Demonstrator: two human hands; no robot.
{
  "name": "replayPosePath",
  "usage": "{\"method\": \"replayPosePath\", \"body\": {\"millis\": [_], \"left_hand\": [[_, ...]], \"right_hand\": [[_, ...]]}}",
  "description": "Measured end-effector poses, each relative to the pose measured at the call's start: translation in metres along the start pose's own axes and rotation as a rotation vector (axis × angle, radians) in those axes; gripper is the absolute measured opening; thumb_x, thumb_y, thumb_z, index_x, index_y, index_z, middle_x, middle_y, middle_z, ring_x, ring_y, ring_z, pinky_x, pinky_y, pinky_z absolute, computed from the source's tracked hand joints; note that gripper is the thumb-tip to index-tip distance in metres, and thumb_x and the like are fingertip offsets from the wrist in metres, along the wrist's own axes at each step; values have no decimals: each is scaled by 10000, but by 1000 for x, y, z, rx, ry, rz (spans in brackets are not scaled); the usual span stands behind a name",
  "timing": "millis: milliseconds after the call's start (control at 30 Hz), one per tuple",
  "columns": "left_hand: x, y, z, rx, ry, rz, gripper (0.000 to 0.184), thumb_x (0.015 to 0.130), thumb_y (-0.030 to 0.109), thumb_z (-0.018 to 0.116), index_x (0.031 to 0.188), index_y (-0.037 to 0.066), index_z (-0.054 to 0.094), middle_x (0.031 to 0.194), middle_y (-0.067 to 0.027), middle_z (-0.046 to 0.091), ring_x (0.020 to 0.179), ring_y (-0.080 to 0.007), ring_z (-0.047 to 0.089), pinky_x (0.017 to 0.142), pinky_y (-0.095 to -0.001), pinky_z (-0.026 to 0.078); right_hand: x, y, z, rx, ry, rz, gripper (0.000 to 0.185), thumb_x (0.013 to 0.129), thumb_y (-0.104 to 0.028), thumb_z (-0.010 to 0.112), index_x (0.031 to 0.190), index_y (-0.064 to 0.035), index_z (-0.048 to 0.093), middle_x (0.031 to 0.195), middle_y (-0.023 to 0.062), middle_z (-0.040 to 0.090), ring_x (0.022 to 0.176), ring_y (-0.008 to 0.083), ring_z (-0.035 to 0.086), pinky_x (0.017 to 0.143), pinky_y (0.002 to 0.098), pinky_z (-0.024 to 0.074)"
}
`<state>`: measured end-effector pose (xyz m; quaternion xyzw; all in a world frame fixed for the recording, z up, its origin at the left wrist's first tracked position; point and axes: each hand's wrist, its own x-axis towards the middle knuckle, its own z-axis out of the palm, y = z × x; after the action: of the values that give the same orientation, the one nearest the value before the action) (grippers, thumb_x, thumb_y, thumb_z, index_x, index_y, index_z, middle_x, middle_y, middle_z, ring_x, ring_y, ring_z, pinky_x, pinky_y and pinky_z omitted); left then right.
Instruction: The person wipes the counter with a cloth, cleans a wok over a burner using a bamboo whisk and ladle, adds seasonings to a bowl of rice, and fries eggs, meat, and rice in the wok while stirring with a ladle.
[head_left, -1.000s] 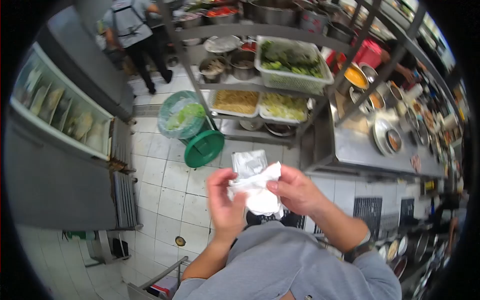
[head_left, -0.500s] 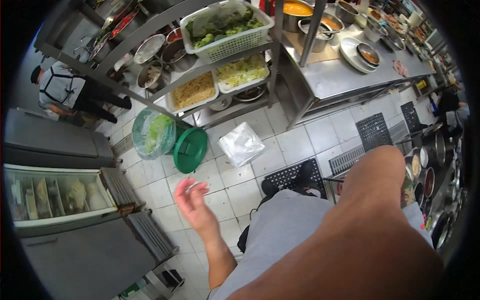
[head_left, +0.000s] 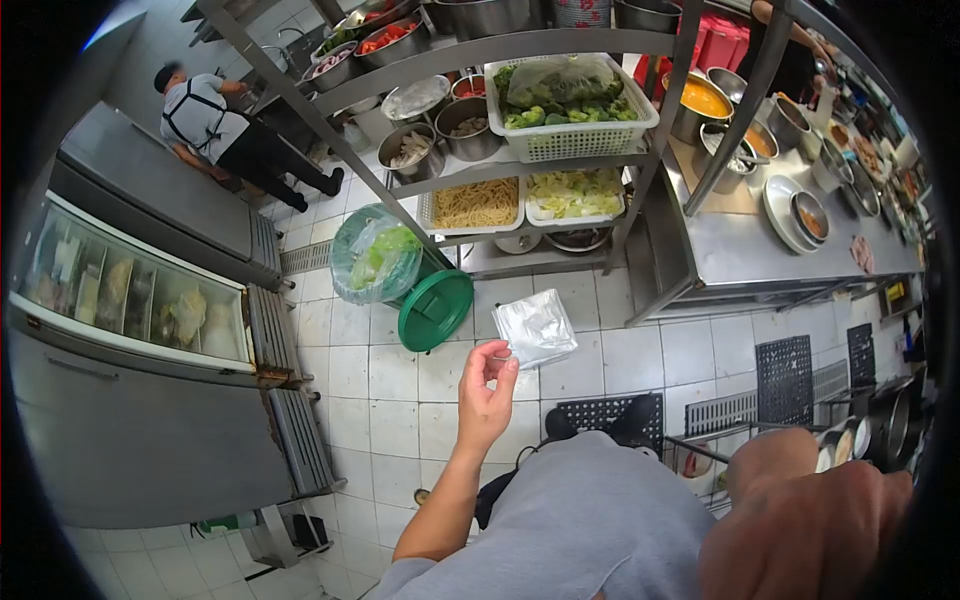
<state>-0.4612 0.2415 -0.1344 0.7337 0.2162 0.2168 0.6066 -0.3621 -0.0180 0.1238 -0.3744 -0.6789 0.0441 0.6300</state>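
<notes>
My left hand (head_left: 487,395) is raised over the tiled floor, fingers loosely curled, with a gap between thumb and fingertips. Nothing shows in it. Just beyond its fingertips in the view is a folded clear plastic package (head_left: 540,325), apparently lying on the floor. A round green lid (head_left: 436,312) leans against a green bin (head_left: 375,255) lined with a plastic bag holding leafy greens. At the lower right, my right hand (head_left: 825,525) is bent up close to the camera; its fingers cannot be made out.
A metal rack (head_left: 420,180) holds white baskets of broccoli (head_left: 570,105), noodles (head_left: 478,203) and chopped cabbage (head_left: 573,193). A steel counter (head_left: 745,245) stands right. Fridges (head_left: 150,420) line the left. A co-worker (head_left: 215,125) stands at the back left. Black mats (head_left: 785,380) lie on the floor.
My view has turned, so the rack and bin appear further right. My left hand has moved right and up toward the package in view. My right arm has bent lower in the view.
</notes>
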Motion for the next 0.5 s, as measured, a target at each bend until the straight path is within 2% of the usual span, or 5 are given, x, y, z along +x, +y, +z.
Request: {"method": "replayPosePath", "body": {"millis": [200, 333, 400, 467, 500], "left_hand": [[3, 6, 25, 133, -73, 78, 242, 923, 120, 639, 1130, 3, 593, 982, -117, 630, 815, -182, 617, 738, -311, 503], [0, 5, 38, 213, -113, 118, 238, 907, 111, 644, 1115, 4, 599, 963, -137, 632, 817, -231, 644, 735, -335, 514], [-2, -4, 45, 288, -118, 171, 228, 895, 105, 650, 1097, 9, 605, 950, -137, 633, 818, -252, 644, 738, -343, 515], [-2, -8, 53, 359, -118, 203, 201, 877, 104, 661, 1051, 14, 617, 919, -136, 636, 820, -283, 643, 739, -360, 516], [-5, -8, 57, 392, -119, 193, 190, 878, 106, 660, 1039, 15, 619, 917, -136, 636, 821, -288, 642, 739, -365, 516]], "right_hand": [[-20, -15, -15, -100, 47, -64, 187, 924, -182, 621, 992, -17, 673, 954, 142, 716, 872, 257, 704, 742, 378, 578], [-62, -33, -43, -280, 163, -52, 189, 916, -190, 631, 968, -17, 686, 942, 154, 725, 862, 275, 715, 735, 390, 584], [-91, -30, -63, -505, 279, 91, 191, 912, -194, 636, 956, -17, 692, 936, 160, 729, 858, 284, 720, 731, 396, 588], [-110, -18, -89, -761, 375, 370, 193, 909, -198, 642, 944, -17, 698, 930, 166, 734, 853, 293, 725, 728, 403, 591], [-113, -13, -102, -878, 367, 485, 197, 893, -119, 597, 973, 29, 699, 947, 197, 728, 882, 313, 717, 792, 396, 558]]}}
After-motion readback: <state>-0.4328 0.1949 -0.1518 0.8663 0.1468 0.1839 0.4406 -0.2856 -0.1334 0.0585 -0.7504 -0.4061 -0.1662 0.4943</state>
